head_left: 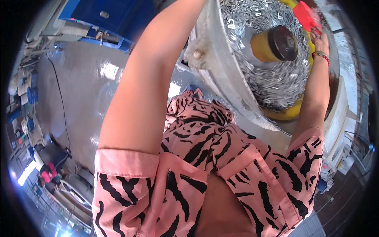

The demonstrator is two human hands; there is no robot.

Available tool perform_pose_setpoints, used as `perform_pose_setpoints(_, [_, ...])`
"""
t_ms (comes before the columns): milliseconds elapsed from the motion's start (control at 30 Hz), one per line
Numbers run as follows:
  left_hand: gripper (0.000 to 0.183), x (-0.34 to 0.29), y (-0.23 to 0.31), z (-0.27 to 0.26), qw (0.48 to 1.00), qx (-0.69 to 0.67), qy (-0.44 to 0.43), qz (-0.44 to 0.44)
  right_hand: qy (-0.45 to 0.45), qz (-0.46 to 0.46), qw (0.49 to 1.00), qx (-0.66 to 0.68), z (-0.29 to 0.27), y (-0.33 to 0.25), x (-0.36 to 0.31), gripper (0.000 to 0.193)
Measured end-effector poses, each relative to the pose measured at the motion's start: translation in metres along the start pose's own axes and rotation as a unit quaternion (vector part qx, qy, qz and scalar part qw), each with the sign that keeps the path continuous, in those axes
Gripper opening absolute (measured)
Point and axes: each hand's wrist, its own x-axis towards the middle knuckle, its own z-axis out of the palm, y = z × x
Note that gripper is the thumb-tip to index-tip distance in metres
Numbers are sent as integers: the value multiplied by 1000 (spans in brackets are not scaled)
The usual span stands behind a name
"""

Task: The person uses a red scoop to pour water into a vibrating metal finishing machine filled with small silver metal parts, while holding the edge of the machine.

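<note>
My right hand [318,37] reaches to the far right rim of a large round machine bowl, a beaded bracelet on its wrist. Its fingers are closed on the edge of a red plastic piece [304,15], whose full shape is cut off by the top of the picture. Inside the bowl lies a thick ring of small shiny metal pieces [272,85], some of them hook-shaped. A yellow post with a dark cap [282,43] stands up from the bowl's middle. My left arm stretches up past the bowl's left side, and its hand is beyond the top edge.
The bowl's pale metal wall [241,75] curves close in front of my body, with a yellow lining [290,112] inside. A blue machine [106,17] stands at the upper left. A dark cable [61,93] runs along the shiny floor. Another person [48,173] is far off at the lower left.
</note>
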Motion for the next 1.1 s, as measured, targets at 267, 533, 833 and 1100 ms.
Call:
perform_pose_setpoints(267, [25, -2, 10, 1, 998, -33, 53, -16, -35, 16, 996, 74, -2, -2, -29, 5])
perform_pose_setpoints(533, [29, -5, 0, -11, 996, -10, 50, 75, -109, -22, 992, 57, -31, -4, -81, 18])
perform_pose_setpoints(833, [32, 3, -12, -10, 995, 9, 51, 90, 2, -213, 895, -392, -73, -21, -155, 51])
perform_pose_setpoints(1100, [33, 5, -16, -12, 997, 9, 65, 44, 35, -390, 626, -674, -32, -18, -192, 43])
